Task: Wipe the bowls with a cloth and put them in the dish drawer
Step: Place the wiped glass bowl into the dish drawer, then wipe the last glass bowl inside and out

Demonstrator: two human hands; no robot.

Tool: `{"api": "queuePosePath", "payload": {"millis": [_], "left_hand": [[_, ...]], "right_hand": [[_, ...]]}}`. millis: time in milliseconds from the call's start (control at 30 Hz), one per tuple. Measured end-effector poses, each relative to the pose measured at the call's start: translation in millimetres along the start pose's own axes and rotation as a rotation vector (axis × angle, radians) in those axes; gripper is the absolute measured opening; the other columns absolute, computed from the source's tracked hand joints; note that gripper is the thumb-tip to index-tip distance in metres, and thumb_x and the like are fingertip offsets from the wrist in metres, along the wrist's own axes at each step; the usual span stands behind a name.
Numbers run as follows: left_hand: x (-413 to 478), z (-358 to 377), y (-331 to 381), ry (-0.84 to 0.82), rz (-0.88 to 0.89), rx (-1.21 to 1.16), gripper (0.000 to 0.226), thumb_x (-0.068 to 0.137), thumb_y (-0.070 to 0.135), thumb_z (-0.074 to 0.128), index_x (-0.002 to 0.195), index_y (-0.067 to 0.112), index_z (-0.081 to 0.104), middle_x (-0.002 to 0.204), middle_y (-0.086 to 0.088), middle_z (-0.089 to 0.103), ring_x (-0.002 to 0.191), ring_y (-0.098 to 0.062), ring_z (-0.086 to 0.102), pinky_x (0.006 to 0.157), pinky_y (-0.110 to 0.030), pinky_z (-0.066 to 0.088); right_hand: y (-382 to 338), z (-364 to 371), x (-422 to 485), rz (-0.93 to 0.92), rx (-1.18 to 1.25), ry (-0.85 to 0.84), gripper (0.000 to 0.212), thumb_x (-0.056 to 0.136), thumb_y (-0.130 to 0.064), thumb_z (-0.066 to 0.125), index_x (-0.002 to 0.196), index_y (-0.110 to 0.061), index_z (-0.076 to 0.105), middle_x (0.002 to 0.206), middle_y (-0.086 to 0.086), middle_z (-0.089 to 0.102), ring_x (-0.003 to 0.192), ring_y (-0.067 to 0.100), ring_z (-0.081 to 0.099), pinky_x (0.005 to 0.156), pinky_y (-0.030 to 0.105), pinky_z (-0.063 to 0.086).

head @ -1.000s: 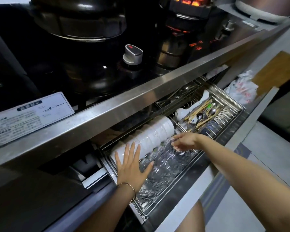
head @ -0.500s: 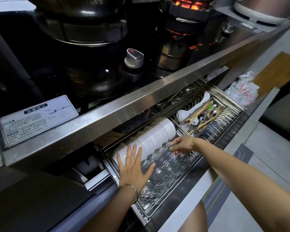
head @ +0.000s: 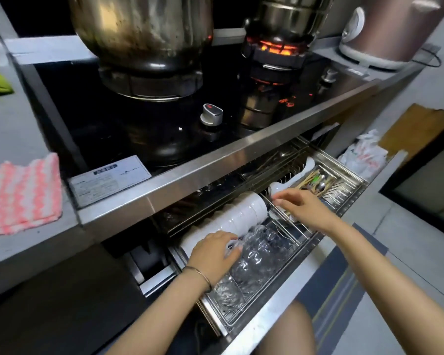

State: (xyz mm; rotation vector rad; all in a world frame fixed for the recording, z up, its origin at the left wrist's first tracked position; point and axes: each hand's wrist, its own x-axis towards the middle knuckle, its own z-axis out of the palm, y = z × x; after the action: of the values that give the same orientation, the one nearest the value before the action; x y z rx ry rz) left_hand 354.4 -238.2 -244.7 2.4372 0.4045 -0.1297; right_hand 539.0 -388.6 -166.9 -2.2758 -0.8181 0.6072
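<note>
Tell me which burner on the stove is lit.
The right-hand burner, glowing orange beneath the steel pot. The left burner, under the big stained pot, shows no glow.

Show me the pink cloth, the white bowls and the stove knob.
pink cloth [head: 21, 193], head view, middle of the fabric
white bowls [head: 244, 213], head view, side of the row
stove knob [head: 212, 114], head view, its top

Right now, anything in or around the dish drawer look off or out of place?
Nothing spilled or broken. The white bowls and glass bowls sit in tidy rows in the open drawer. One thing to note: the right burner glows red under a pot while both hands work just below it.
</note>
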Motion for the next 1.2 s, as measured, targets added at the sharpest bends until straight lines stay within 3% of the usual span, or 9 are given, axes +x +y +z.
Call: {"api": "queuePosePath", "payload": {"millis": [100,200,333,500,567,667,867,1033,1200], "left_hand": [[-35,-40,14,0.042,0.128,0.014,0.033,0.098,0.044,0.041,0.128,0.034,0.053,0.133,0.014,0.052,0.124,-0.008,0.045,0.103,-0.029,0.037],[-74,-84,18,0.204,0.247,0.041,0.031,0.097,0.041,0.045,0.126,0.036,0.055,0.131,0.019,0.052,0.122,-0.001,0.043,0.103,-0.019,0.034],[-130,-142,20,0.398,0.342,0.076,0.038,0.094,0.048,0.040,0.122,0.034,0.060,0.124,0.024,0.054,0.119,0.008,0.040,0.098,0.001,0.022],[-187,-195,-14,0.595,0.283,0.136,0.037,0.093,0.050,0.039,0.118,0.033,0.062,0.121,0.022,0.057,0.121,0.003,0.045,0.105,-0.021,0.034],[-205,-210,-33,0.662,0.205,0.150,0.036,0.092,0.050,0.040,0.115,0.033,0.063,0.118,0.020,0.059,0.119,-0.001,0.049,0.101,-0.027,0.040],[-229,-224,-60,0.694,0.113,0.182,0.041,0.090,0.053,0.039,0.115,0.032,0.063,0.119,0.018,0.060,0.118,-0.003,0.049,0.099,-0.031,0.043],[-260,-237,-96,0.745,-0.009,0.190,0.048,0.086,0.058,0.036,0.118,0.032,0.062,0.123,0.017,0.057,0.122,-0.006,0.047,0.104,-0.029,0.039],[-276,-242,-103,0.816,-0.043,0.138,0.051,0.083,0.060,0.034,0.118,0.035,0.060,0.124,0.022,0.052,0.120,0.004,0.041,0.103,-0.016,0.029],[-287,-243,-98,0.857,-0.086,0.008,0.057,0.085,0.065,0.033,0.129,0.034,0.049,0.131,0.023,0.046,0.125,0.006,0.036,0.107,-0.015,0.027]], "right_hand": [[-43,-6,-32,-0.090,0.052,0.037,0.016,0.096,-0.026,0.056,0.108,-0.024,0.066,0.098,-0.015,0.067,0.075,-0.011,0.058,0.062,0.009,0.043],[-88,-3,-61,-0.217,0.105,0.061,0.016,0.096,-0.021,0.055,0.107,-0.023,0.066,0.079,-0.027,0.066,0.064,-0.017,0.055,0.056,0.004,0.041],[-154,12,-82,-0.387,0.128,0.045,0.018,0.095,-0.019,0.056,0.108,-0.023,0.068,0.099,-0.019,0.070,0.089,-0.012,0.062,0.078,0.008,0.046],[-218,53,-81,-0.535,0.023,-0.035,0.022,0.094,-0.032,0.057,0.114,-0.034,0.065,0.113,-0.020,0.065,0.111,-0.004,0.057,0.097,0.021,0.043],[-239,75,-79,-0.582,-0.049,-0.081,0.025,0.093,-0.036,0.057,0.118,-0.038,0.062,0.120,-0.025,0.060,0.116,-0.010,0.050,0.099,0.017,0.038],[-270,106,-77,-0.679,-0.136,-0.132,0.035,0.093,-0.034,0.060,0.127,-0.030,0.059,0.127,-0.023,0.056,0.116,-0.012,0.048,0.097,0.008,0.036],[-309,153,-74,-0.853,-0.370,-0.104,0.056,0.092,-0.043,0.058,0.141,-0.021,0.046,0.150,-0.007,0.039,0.138,0.007,0.031,0.112,0.018,0.020],[-320,174,-63,-0.908,-0.570,-0.003,0.035,0.096,-0.042,0.049,0.112,-0.014,0.061,0.117,0.002,0.060,0.110,0.026,0.053,0.090,0.039,0.040],[-342,170,-60,-0.725,-0.394,-0.014,0.031,0.100,-0.040,0.043,0.105,-0.028,0.071,0.091,0.003,0.070,0.084,0.023,0.064,0.068,0.032,0.042]]}}
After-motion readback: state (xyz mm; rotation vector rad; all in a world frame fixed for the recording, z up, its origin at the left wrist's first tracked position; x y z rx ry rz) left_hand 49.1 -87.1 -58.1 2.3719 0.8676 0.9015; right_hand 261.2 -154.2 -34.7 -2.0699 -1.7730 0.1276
